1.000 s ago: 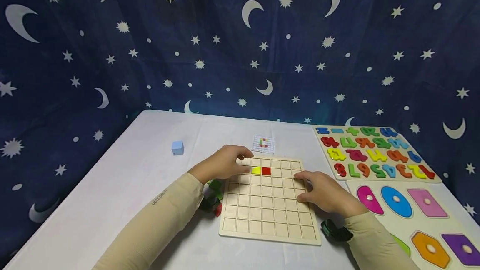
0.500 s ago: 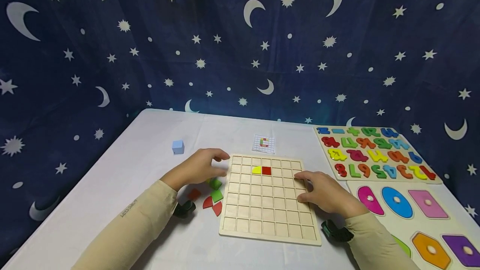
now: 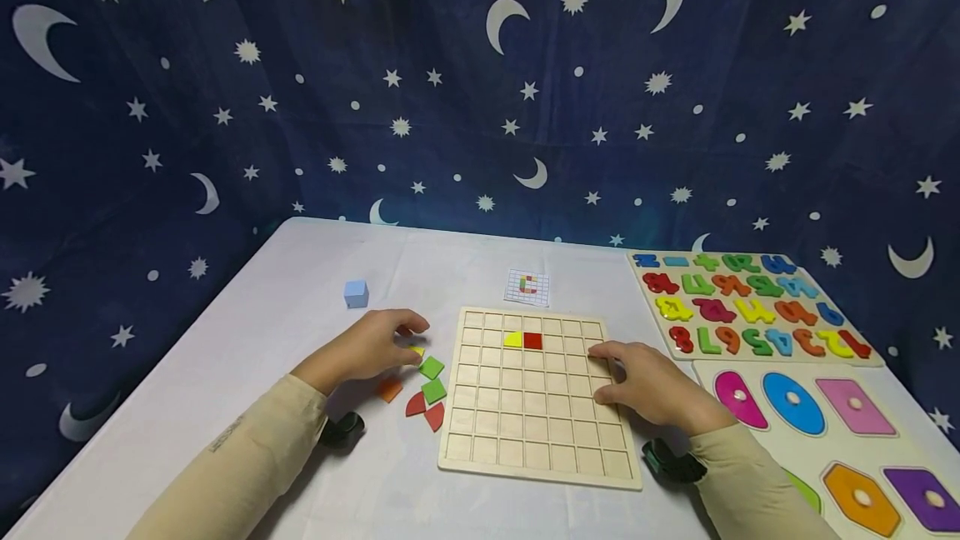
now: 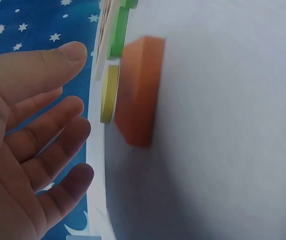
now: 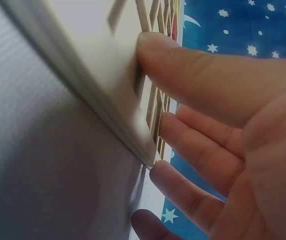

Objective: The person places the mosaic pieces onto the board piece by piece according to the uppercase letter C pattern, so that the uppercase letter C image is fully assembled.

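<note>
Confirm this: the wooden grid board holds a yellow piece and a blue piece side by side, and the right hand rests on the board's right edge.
Not quite. On the grid board, the piece beside the yellow piece is a red piece, not blue, as the head view shows. The right hand does rest on the board's right edge.

You wear long beige sleeves (image 3: 247, 457) on both arms, the left one with small dark lettering near the forearm. A black, green-edged wrist camera (image 3: 670, 462) sits under your right cuff; your hands are bare.

Orange tile (image 3: 389, 389); red square (image 3: 532, 341); pale blue cube (image 3: 356, 294); navy star-moon backdrop (image 3: 480, 82).
</note>
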A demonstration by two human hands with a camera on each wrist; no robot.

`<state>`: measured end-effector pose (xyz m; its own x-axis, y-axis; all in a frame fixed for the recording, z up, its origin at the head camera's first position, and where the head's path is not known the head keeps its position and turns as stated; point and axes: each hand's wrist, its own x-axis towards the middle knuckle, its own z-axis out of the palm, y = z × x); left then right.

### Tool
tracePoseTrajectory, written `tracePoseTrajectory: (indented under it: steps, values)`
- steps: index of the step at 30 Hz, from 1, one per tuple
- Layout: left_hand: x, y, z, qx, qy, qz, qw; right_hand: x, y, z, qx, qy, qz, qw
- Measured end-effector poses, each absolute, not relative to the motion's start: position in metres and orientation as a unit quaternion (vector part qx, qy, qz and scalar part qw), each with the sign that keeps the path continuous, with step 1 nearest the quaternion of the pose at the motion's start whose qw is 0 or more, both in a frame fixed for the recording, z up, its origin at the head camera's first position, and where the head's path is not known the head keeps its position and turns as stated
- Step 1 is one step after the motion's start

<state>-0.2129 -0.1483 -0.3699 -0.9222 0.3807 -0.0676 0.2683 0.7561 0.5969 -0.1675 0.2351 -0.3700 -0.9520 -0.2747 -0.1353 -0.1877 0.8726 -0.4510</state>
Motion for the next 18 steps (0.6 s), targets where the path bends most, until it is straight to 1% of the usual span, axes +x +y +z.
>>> tracePoseTrajectory:
  steps: [6, 18]
  values:
    - [-0.21, -0.154, -0.3722, 0.172, 0.933, 0.303, 0.092, -0.167, 0.2351, -0.37, -0.124, 0.963, -0.222, 0.094]
    - [-0.2103, -0.1495, -0.3742, 0.192, 0.925, 0.313, 0.097, -0.1673, 0.2346, -0.3694, -0.122, 0.962, -0.222, 0.098]
